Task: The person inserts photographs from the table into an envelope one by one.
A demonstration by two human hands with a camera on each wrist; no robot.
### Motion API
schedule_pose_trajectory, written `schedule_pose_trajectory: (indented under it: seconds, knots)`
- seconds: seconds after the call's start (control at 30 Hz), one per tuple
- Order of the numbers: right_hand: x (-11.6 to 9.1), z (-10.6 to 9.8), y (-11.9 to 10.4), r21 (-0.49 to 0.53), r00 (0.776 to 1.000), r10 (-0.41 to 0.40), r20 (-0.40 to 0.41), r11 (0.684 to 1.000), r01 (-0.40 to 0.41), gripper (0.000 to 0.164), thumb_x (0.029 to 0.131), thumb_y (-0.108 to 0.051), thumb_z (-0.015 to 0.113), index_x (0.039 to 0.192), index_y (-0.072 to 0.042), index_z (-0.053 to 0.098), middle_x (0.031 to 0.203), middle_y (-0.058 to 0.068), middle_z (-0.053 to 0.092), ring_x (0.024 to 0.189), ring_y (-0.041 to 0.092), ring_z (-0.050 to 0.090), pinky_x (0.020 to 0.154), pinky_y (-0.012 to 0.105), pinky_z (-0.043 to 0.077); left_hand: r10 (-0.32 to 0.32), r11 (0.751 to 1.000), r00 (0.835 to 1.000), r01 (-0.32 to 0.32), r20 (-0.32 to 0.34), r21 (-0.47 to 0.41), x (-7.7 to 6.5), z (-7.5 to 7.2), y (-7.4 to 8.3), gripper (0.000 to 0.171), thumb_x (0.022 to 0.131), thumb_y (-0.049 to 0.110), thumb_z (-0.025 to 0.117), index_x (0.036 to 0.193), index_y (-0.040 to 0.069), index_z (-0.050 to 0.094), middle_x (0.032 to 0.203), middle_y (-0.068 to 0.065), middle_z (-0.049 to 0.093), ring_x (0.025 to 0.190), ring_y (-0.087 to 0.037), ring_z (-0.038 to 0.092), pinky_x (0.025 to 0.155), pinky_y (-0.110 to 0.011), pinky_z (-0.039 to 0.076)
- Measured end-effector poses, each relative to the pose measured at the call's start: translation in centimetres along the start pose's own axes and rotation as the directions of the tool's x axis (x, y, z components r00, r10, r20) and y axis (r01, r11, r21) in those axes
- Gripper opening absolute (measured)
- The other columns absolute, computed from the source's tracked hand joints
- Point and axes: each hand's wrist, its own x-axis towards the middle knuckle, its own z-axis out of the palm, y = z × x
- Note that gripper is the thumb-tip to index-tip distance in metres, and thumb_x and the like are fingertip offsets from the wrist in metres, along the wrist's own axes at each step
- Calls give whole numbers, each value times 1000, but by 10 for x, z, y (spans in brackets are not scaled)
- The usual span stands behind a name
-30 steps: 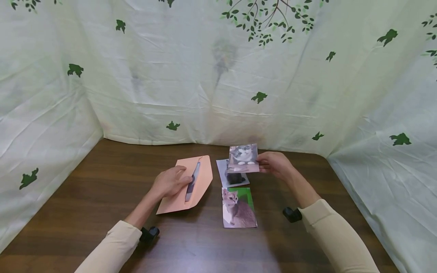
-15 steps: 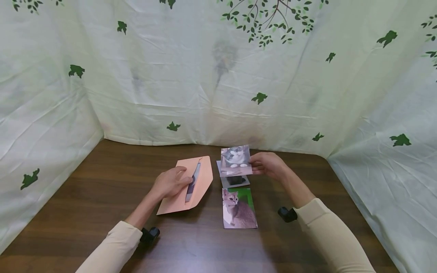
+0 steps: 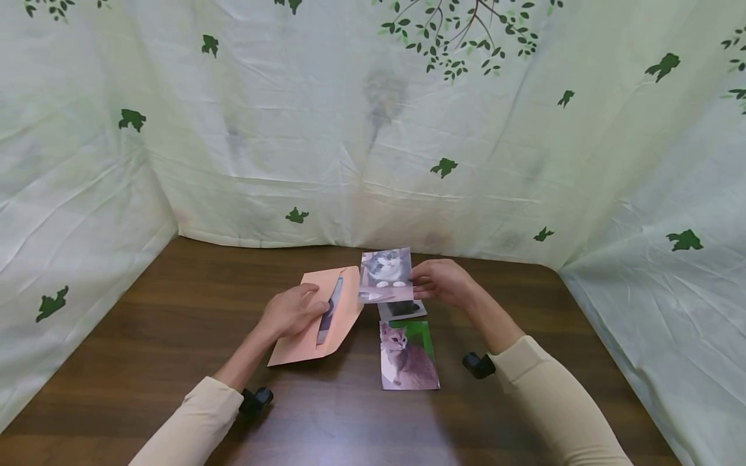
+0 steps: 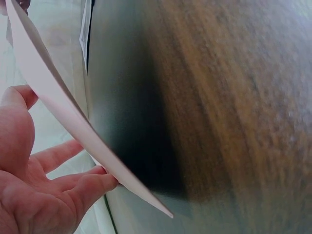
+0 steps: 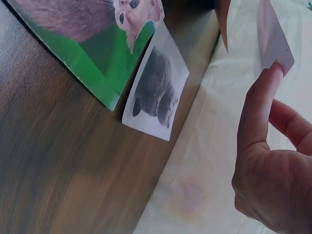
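Note:
My left hand grips a peach envelope, tilted up off the table. Its flap side faces right, and a slit shows part of a picture card inside. In the left wrist view the envelope is seen edge-on, with my thumb and fingers along it. My right hand pinches the right edge of a photo of a grey-and-white cat. This photo is held in the air beside the envelope's right edge. In the right wrist view my fingertips hold the photo by its corner.
A photo of a dark grey cat lies on the brown table, partly covered by the held photo in the head view. Nearer me lies a photo of a reddish cat on green. A white curtain hangs behind the table.
My right hand has carried the grey-and-white cat photo leftward, from above the dark cat photo to the envelope's right edge. My left hand and the envelope have stayed nearly still.

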Motion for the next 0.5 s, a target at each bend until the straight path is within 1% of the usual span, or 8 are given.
schedule_pose_trajectory:
  seconds: [0.1,0.23,0.5]
  knots:
    - [1,3,0,-6,1000,-4,20,1000,4,29,99,-3,58,123,14,58,89,6,65,71,14,68,69,26,61,-11,1000,1000,11,7,-1,0,0,1,62,97,45,56,146,8,52,148,-22,53,137,-47,48,110,-60,39]
    - [2,8,0,-7,999,3,39,1000,-3,28,98,-4,60,121,12,59,89,6,65,72,15,68,69,27,61,-9,1000,1000,9,8,1,0,1,1,61,97,44,57,146,8,53,148,-22,53,136,-47,49,110,-60,39]
    - [3,16,1,-1,997,38,63,999,-38,15,95,-2,61,108,7,62,84,8,64,70,17,68,65,26,61,4,1000,1000,-4,2,6,-2,-1,2,60,97,43,57,145,8,53,147,-22,55,136,-47,49,109,-60,40]
